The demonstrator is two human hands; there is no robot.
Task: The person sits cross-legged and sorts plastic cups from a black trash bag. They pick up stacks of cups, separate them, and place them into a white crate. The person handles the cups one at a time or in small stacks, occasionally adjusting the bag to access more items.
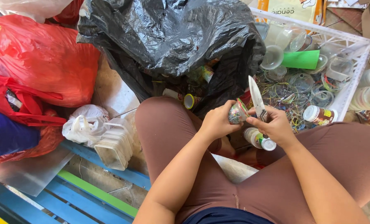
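Multicoloured-label small cup [237,113] in left hand [215,123], white-bladed knife [256,97] in right hand [276,126].

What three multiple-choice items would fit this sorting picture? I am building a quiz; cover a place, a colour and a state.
1. Where does the green corrugated tube lie?
A. in the white crate
B. on the blue planks
C. in the red bag

2. What colour is the big bag open in front of the knees?
A. red
B. black
C. white

3. What does the right hand hold?
A. nothing
B. a spoon
C. a knife, blade up

Answers: 1 A, the tube rests among clear lids inside the crate. 2 B, its plastic is glossy black. 3 C, the pale blade stands beside the small printed cup held in the left hand.
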